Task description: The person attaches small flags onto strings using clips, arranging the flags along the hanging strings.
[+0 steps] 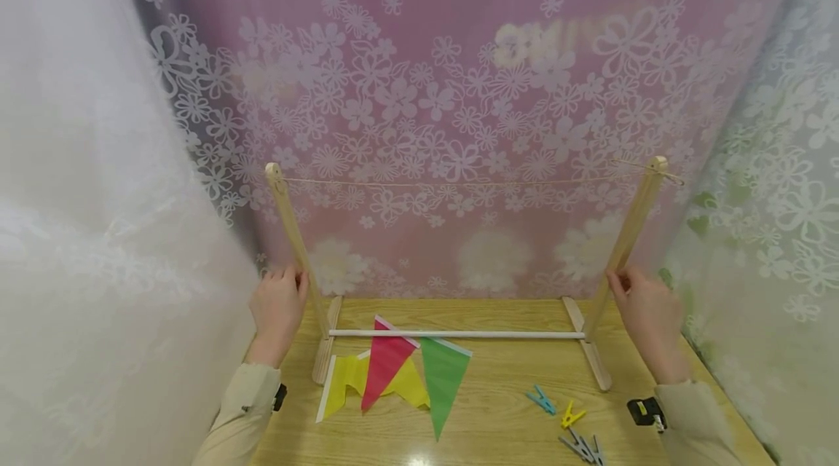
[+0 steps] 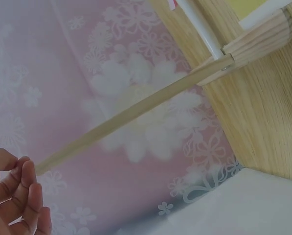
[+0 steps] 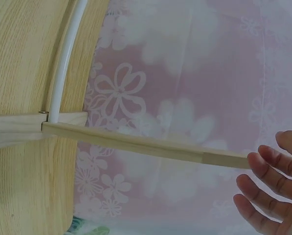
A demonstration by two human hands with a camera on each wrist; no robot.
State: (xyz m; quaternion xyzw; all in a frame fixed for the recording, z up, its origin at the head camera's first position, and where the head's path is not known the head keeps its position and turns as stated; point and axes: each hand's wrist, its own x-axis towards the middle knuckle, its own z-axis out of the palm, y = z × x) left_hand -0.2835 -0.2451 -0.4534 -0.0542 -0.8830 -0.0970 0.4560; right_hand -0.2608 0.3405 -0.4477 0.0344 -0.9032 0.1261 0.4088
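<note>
A wooden stand has two upright posts, feet, a white crossbar point(image 1: 459, 334) low between them and a thin string point(image 1: 452, 183) tied across the tops. My left hand point(image 1: 280, 306) pinches the left post point(image 1: 293, 226) about halfway up; in the left wrist view its fingertips point(image 2: 31, 171) meet the post's edge. On the other side my right hand point(image 1: 649, 306) holds the right post point(image 1: 632, 229) at similar height, with fingers point(image 3: 260, 169) at its edge in the right wrist view. Both posts stand on the table, leaning slightly outward in the head view.
Red point(image 1: 388, 364), green point(image 1: 446, 378) and yellow point(image 1: 347, 378) pennants lie by the crossbar on the wooden table point(image 1: 498, 408). Blue point(image 1: 542, 400), yellow point(image 1: 572, 416) and grey point(image 1: 580, 445) clothespins lie front right. Flowered curtains point(image 1: 459, 102) surround the table.
</note>
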